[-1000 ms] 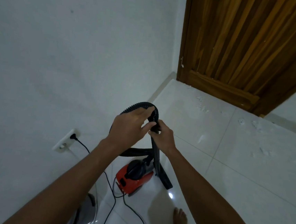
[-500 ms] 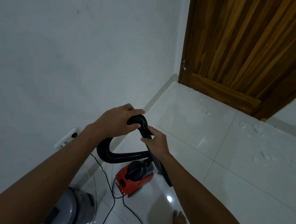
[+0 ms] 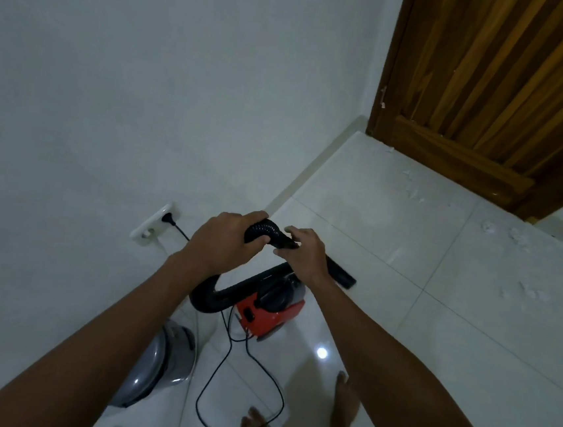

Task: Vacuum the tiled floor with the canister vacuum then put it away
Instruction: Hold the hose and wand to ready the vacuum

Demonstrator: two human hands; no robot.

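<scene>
— Feet (image 3: 344, 405) first, bare, at the bottom edge on the floor (image 3: 468, 334). What sits beside them?

— Cord (image 3: 243, 381), black, looping just left of the feet and running up to the vacuum (image 3: 269, 310). Left of the loop, against the wall (image 3: 147, 97), stands a grey round appliance (image 3: 158, 370); I cannot tell what it is.

— And the vacuum?

— Red body, dark top, on the tiles close to the wall. Its hose (image 3: 211, 298) curls out leftward in a U and rises behind the left forearm. Open tile lies to the right and ahead — wide, glossy, with one light glare near the feet.

— The hands?

— Both raised above the vacuum. Left hand (image 3: 222, 240) has its fingers curled over the ribbed top bend of the hose, thumb underneath, holding it. Right hand (image 3: 304, 251) pinches the smooth end of the hose where the nozzle (image 3: 341, 274) joins, fingers curled around that joint. The nozzle sticks out past the right wrist, slanting down to the right, clear of the floor.

— Further out?

— Socket (image 3: 152, 223) low on the wall, a black plug in it. The skirting runs along the wall to the corner, where a door (image 3: 491, 95) stands. White scraps (image 3: 413, 191) are scattered on the tiles before the door and along the right.
</scene>
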